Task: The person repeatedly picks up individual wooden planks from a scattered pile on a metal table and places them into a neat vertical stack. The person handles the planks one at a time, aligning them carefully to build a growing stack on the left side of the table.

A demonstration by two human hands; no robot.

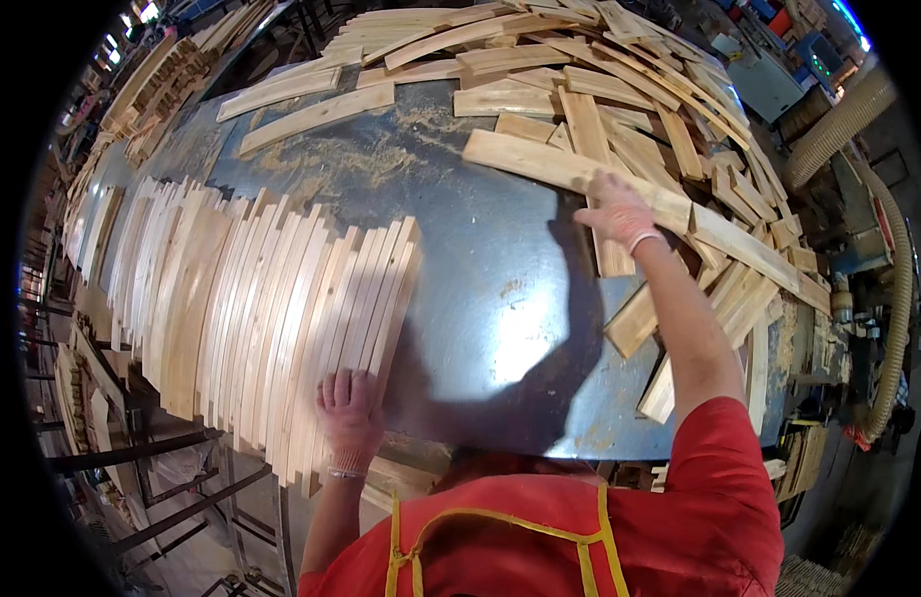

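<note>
My right hand (622, 214), in a pale glove with an orange tint, is on a long wooden board (530, 162) at the edge of the loose pile. Its fingers reach over the board, and the thumb shows along the near side. Farther right, another board (754, 249) lies in line with it. On the left, a tight row of narrow wooden strips (271, 308) stands side by side. My left hand (351, 418), gloved too, rests at the near ends of the rightmost strips, fingers laid forward over them and slightly apart.
A dark metal tabletop (460, 269) carries scattered sawdust. Loose boards (600, 80) lie heaped across its far and right side. Two separate boards (316, 119) lie at the far left. Beyond the right edge hangs a ribbed hose (893, 298). Metal framing (221, 497) stands below the strips.
</note>
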